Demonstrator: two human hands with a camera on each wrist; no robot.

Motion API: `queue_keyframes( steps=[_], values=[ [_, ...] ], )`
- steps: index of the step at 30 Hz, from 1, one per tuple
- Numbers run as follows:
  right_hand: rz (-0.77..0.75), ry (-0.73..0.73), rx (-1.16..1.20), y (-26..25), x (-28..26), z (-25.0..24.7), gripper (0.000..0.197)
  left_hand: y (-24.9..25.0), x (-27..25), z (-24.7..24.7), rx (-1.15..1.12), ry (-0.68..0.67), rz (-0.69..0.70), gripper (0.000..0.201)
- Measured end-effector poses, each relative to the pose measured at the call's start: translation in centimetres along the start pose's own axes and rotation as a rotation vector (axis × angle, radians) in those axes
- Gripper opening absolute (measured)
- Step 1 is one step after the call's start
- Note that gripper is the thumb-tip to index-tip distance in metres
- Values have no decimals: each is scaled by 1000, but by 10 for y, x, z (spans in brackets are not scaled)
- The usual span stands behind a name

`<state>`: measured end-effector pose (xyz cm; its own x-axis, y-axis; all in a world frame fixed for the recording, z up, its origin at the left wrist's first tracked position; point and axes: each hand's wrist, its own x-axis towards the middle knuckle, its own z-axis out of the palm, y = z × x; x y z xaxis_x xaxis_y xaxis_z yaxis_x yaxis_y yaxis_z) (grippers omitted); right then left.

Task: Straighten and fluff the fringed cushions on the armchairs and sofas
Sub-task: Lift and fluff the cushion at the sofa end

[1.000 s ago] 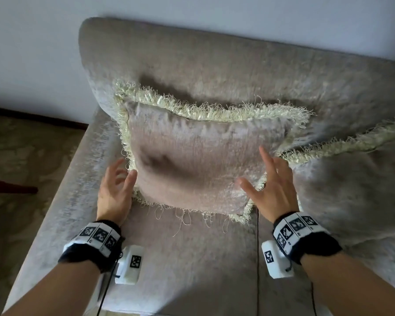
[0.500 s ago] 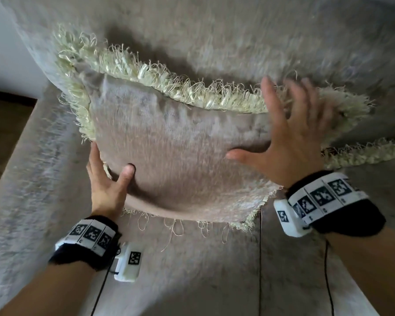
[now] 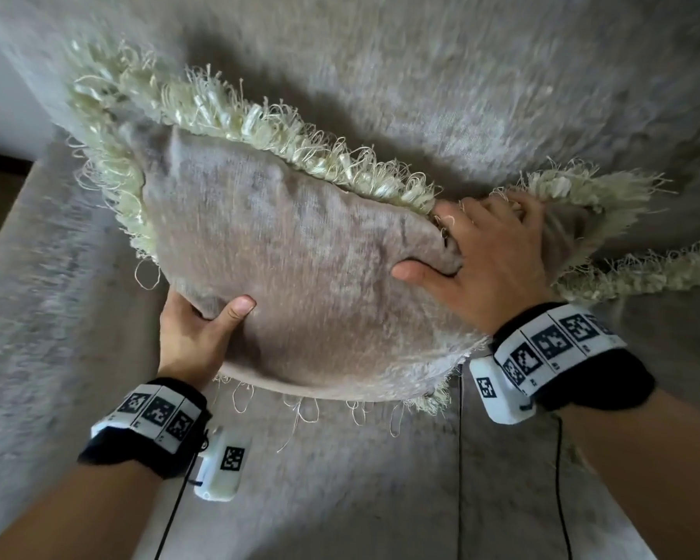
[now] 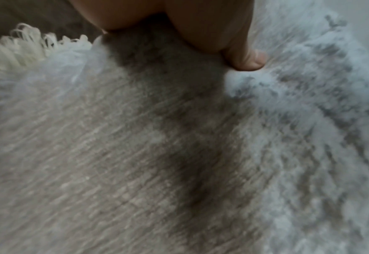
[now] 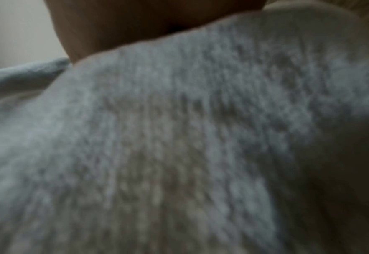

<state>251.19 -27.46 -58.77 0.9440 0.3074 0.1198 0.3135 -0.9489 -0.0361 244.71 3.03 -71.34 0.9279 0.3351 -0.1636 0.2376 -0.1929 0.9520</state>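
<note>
beige fringed cushion (image 3: 300,284), square and plump, with a cream looped fringe (image 3: 259,127) round its edges and loose threads trailing from the lower one. propped tilted against the sofa backrest, upper right corner pulled forward. just beside it on the right, the fringed edge of a second cushion (image 3: 639,272).

Left hand (image 3: 197,337) fingers behind cushion (image 3: 300,284)

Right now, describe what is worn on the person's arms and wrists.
Both forearms are bare, without sleeves. The left hand and right hand each have a black wristband topped by a white strip of square black-and-white markers. A white camera unit bearing one marker hangs under each wrist, trailing a thin black cable.
</note>
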Motion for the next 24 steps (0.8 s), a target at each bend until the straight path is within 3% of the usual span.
queue_keyframes(
  steps=[5, 8, 12, 13, 15, 16, 20, 24],
  values=[
    [28, 43, 116, -2, -7, -21, 83, 34, -16, -8, 126, 35, -3, 78],
    [65, 109, 166, 1, -13, -40, 89, 66, -23, -13, 162, 55, 37, 97],
    [131, 209, 267, 6, -29, -66, 84, 121, -19, -20, 215, 75, 182, 76],
    [162, 235, 292, 6, -35, -70, 84, 135, -16, -22, 239, 74, 231, 82],
    [243, 258, 327, 4, -50, -75, 83, 164, -12, -26, 277, 46, 351, 110],
    [277, 269, 335, 3, -57, -76, 80, 178, -10, -28, 293, 22, 396, 114],
    [328, 328, 406, 2, -75, -66, 81, 212, 1, -27, 394, -110, 596, 103],
    [397, 285, 435, 10, -80, -31, 85, 200, 17, -8, 402, -188, 605, 101]
  ],
)
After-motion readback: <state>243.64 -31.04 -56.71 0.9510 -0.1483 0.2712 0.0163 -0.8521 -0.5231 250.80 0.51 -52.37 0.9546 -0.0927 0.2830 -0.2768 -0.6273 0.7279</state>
